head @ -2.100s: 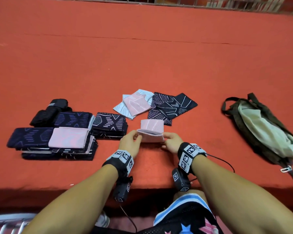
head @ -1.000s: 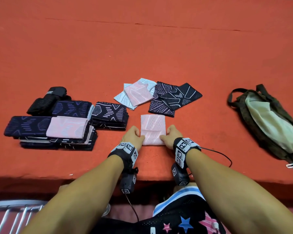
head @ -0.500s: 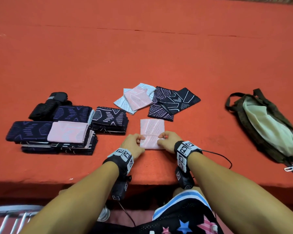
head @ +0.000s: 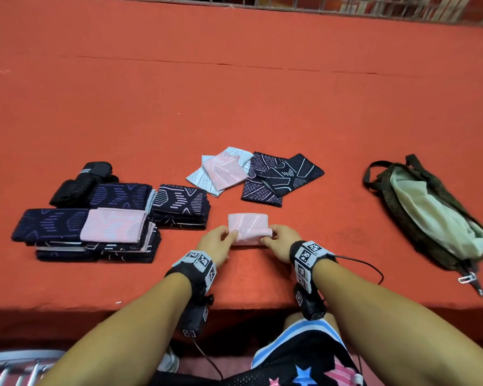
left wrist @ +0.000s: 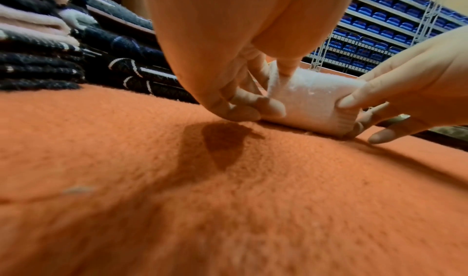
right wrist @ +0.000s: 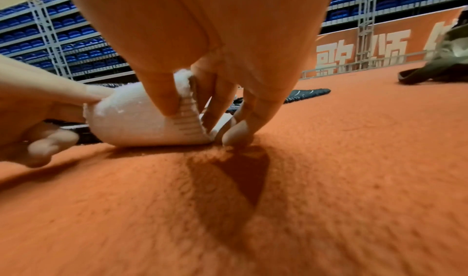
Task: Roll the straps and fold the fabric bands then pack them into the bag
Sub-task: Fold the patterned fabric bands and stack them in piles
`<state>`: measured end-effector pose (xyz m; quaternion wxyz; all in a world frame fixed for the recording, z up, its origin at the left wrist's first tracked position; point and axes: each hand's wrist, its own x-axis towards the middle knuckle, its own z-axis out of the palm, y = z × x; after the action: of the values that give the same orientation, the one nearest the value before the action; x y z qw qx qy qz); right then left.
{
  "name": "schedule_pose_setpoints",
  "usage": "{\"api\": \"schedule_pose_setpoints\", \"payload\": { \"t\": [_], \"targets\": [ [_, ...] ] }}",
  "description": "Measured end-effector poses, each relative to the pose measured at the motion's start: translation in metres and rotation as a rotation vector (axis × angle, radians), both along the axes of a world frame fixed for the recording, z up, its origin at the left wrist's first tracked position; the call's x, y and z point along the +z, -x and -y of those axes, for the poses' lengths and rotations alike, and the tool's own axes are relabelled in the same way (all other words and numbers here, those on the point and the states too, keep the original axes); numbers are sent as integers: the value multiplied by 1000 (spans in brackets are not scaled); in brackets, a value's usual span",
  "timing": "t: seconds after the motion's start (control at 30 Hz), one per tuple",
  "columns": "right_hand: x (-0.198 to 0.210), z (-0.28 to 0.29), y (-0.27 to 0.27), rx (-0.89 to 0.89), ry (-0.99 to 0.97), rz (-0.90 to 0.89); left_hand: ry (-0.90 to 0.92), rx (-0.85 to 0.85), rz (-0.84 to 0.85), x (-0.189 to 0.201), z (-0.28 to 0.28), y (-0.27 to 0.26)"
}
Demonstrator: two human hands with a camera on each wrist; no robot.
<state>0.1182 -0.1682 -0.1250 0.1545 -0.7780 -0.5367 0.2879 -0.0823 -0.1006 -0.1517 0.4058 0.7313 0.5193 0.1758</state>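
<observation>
A pink fabric band lies near the table's front edge, doubled over on itself. My left hand pinches its left end and my right hand pinches its right end. In the left wrist view the left fingers curl at the band, thumb on top. In the right wrist view the right thumb presses the upper layer of the band. The olive bag lies open at the right, its pale lining showing.
Folded band stacks and rolled black straps sit at the left. Unfolded light bands and dark bands lie behind the pink one. The orange cloth table ends just behind my wrists.
The pink band lay flat and long under my hands; now it is doubled over and shorter, with both hands pinching its ends.
</observation>
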Motion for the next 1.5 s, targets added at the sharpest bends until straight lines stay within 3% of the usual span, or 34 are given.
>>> {"api": "schedule_pose_setpoints", "payload": {
  "t": [0.13,0.37,0.7,0.83,1.13,1.4,1.5],
  "targets": [
    [-5,4,3,-46,-43,-20,8,-43,59,-7,4,5],
    [-9,-3,4,-131,2,-13,-20,24,-56,-9,-4,-2],
    [-15,-6,6,-193,23,25,28,220,-77,-15,-7,-13],
    [-14,-10,5,-255,45,-4,76,331,-50,-15,-10,-16],
    [-13,-13,9,-289,110,-2,262,393,-50,7,-8,-25],
    [0,-12,10,-282,-50,-57,134,291,132,25,4,-16],
    [21,-23,21,-311,-197,-146,69,356,208,49,0,-9]
  ]
}}
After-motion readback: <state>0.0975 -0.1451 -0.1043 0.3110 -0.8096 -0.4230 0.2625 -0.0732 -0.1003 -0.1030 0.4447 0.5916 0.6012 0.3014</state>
